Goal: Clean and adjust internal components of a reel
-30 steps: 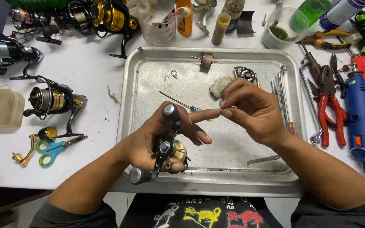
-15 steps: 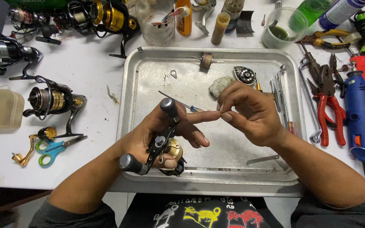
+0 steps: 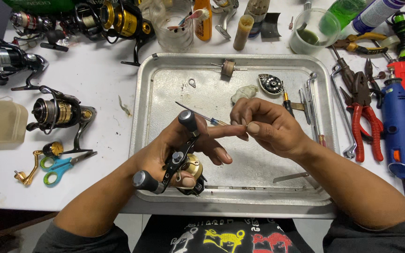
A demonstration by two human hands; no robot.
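Pinching fingers (image 3: 247, 125) over cradled reel (image 3: 188, 168)

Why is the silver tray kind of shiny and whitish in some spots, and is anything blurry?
Head view: overhead light bounces off the metal tray, leaving soft pale glare near its top; both hands, left hand and right hand, cast only faint shadows; the picture is sharp, though table edges bend slightly from the wide lens.

Whatever the right hand (image 3: 266, 126) pinches is too small to tell. The left hand (image 3: 174, 150) hides much of the gold-and-black baitcasting reel (image 3: 188, 171). The green plastic bottle (image 3: 348, 9) is cut off at the top edge.
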